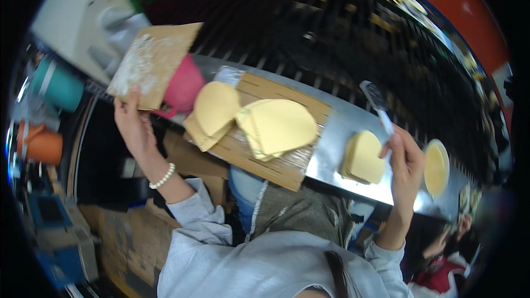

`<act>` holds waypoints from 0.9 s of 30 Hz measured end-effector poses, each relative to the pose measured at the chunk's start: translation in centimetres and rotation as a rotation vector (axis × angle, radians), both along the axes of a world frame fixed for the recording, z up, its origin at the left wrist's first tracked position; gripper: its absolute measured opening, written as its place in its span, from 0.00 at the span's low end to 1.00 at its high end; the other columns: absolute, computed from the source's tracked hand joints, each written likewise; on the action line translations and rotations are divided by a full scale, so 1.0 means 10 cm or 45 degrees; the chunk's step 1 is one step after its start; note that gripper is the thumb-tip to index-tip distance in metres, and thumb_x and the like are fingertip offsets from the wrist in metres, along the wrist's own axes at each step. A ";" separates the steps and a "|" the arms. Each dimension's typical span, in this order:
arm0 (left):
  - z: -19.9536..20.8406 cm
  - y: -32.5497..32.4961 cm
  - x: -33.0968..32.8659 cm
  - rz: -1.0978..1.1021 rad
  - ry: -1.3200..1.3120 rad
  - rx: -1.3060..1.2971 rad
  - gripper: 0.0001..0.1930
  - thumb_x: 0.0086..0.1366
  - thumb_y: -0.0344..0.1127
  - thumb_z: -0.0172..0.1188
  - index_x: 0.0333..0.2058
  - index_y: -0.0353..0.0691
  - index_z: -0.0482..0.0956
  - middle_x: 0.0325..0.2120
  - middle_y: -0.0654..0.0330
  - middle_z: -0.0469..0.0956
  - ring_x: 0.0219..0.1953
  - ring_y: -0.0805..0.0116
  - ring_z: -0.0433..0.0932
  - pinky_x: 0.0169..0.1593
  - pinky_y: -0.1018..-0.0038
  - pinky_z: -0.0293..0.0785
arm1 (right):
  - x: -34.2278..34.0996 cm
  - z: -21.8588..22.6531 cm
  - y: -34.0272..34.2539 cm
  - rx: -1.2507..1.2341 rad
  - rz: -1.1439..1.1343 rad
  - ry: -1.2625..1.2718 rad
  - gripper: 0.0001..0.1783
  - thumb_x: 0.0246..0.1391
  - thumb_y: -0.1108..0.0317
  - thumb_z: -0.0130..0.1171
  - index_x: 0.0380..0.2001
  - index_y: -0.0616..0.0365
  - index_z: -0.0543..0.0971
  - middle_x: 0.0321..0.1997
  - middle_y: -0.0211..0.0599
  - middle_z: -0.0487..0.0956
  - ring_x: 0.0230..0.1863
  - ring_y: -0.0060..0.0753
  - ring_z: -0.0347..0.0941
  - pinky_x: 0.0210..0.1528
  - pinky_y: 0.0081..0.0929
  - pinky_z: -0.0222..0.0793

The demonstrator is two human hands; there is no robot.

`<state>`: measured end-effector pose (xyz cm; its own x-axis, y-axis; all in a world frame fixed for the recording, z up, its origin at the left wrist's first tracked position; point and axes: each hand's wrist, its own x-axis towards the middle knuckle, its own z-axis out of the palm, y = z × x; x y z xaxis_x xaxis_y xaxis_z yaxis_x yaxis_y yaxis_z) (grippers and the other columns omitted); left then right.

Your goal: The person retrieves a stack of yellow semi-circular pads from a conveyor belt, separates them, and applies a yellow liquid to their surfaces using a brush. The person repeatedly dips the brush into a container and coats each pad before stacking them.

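Observation:
My left hand grips the lower edge of a tan board streaked with white paste or powder, holding it tilted at the left. Just behind the board is a pink plastic container. In my right hand, fingers closed, is a brush with a pale handle, its head pointing up and away. Two piles of pale yellow rounded sheets, a left pile and a middle pile, lie on a brown wood-look board. A smaller yellow stack sits left of my right hand.
A metal ledge runs under the boards, beside a dark slatted conveyor. An oval yellow piece or dish stands at the right. Teal and orange containers are at the far left. Another person's hand shows at lower right.

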<state>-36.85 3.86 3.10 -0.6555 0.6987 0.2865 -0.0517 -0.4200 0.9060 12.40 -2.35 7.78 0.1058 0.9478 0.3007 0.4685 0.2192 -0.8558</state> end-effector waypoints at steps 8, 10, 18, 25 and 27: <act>-0.38 0.51 -0.42 0.493 0.527 -0.264 0.38 0.64 0.39 0.75 0.64 0.27 0.62 0.59 0.39 0.68 0.53 0.53 0.79 0.45 0.64 0.88 | 0.27 0.00 -0.32 -0.276 0.057 0.477 0.23 0.78 0.57 0.45 0.55 0.64 0.81 0.20 0.20 0.71 0.16 0.05 0.48 0.19 0.13 0.42; -0.36 0.52 -0.52 0.529 0.781 -0.351 0.33 0.66 0.45 0.72 0.54 0.20 0.70 0.50 0.39 0.76 0.43 0.56 0.84 0.34 0.68 0.89 | 0.40 -0.05 -0.44 -0.298 0.038 0.579 0.23 0.78 0.56 0.45 0.54 0.64 0.81 0.20 0.20 0.70 0.16 0.06 0.48 0.20 0.13 0.43; -0.19 0.47 -0.81 0.590 1.146 -0.608 0.28 0.79 0.55 0.45 0.59 0.38 0.80 0.49 0.46 0.85 0.38 0.52 0.87 0.46 0.58 0.80 | 1.74 -0.10 -1.24 0.101 -1.107 0.008 0.17 0.75 0.60 0.53 0.49 0.60 0.86 0.26 0.24 0.76 0.30 0.16 0.66 0.36 0.18 0.58; 0.16 0.47 -0.60 0.994 1.398 -1.060 0.39 0.69 0.74 0.47 0.56 0.46 0.85 0.51 0.51 0.85 0.55 0.44 0.80 0.60 0.56 0.73 | 2.60 -0.51 -1.46 0.008 -1.355 -1.246 0.09 0.61 0.65 0.65 0.44 0.47 0.89 0.38 0.36 0.82 0.37 0.39 0.78 0.48 0.36 0.65; 0.21 0.50 -0.63 0.895 1.376 -1.129 0.43 0.64 0.79 0.48 0.56 0.46 0.85 0.52 0.54 0.85 0.56 0.46 0.80 0.61 0.58 0.71 | 2.77 -0.68 -1.41 0.032 -1.349 -1.318 0.07 0.60 0.65 0.66 0.40 0.46 0.90 0.38 0.32 0.82 0.40 0.39 0.78 0.48 0.37 0.65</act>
